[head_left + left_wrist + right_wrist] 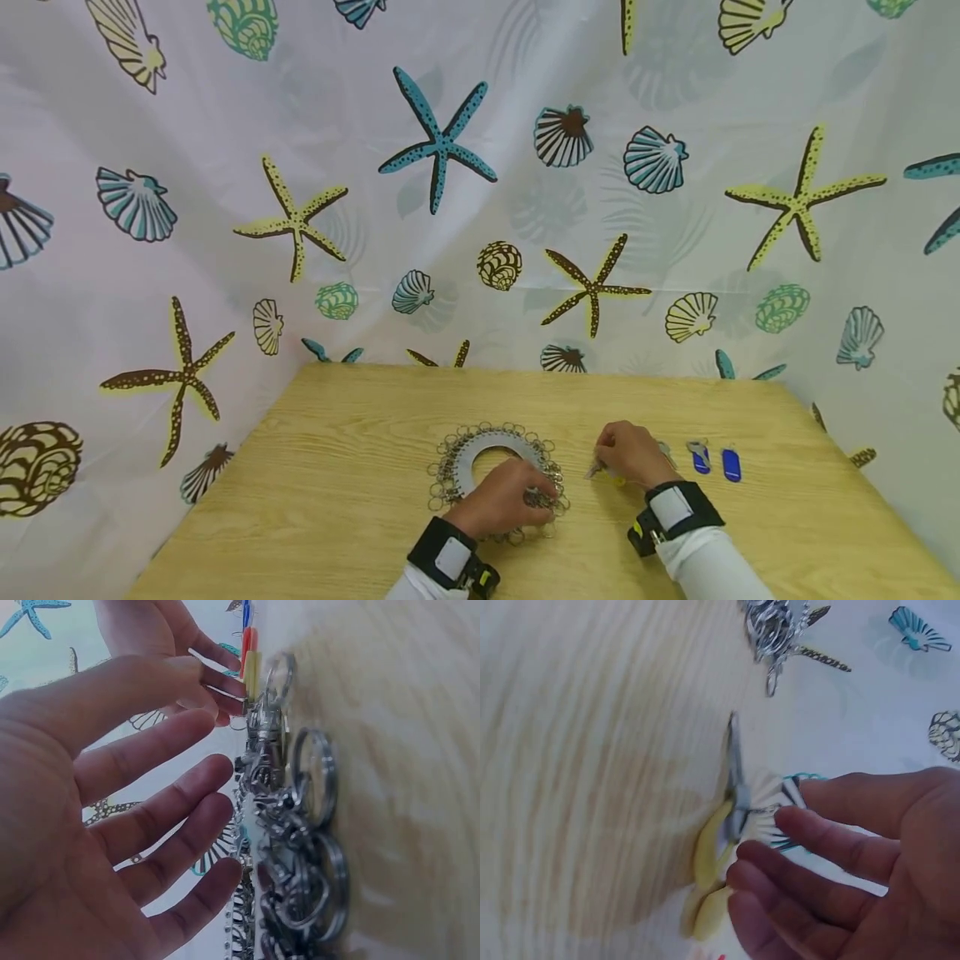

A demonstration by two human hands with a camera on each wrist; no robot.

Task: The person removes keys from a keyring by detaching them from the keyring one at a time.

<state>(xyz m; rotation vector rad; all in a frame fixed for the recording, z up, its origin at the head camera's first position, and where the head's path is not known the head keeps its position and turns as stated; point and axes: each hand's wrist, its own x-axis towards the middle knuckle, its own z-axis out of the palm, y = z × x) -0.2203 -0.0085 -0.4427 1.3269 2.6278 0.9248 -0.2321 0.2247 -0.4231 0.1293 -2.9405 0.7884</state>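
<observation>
Spread over the lower half of the head view: the counter, with a printed curtain behind it and along both sides. Near the frame's centre bottom, flat on the counter, a disc ringed by key rings. Over the disc's lower right edge, the left hand, on the rings there. Just right of that, the right hand, on a yellow key tag lying on the counter. Further right, in a row, two more key tags, apart from both hands.
</observation>
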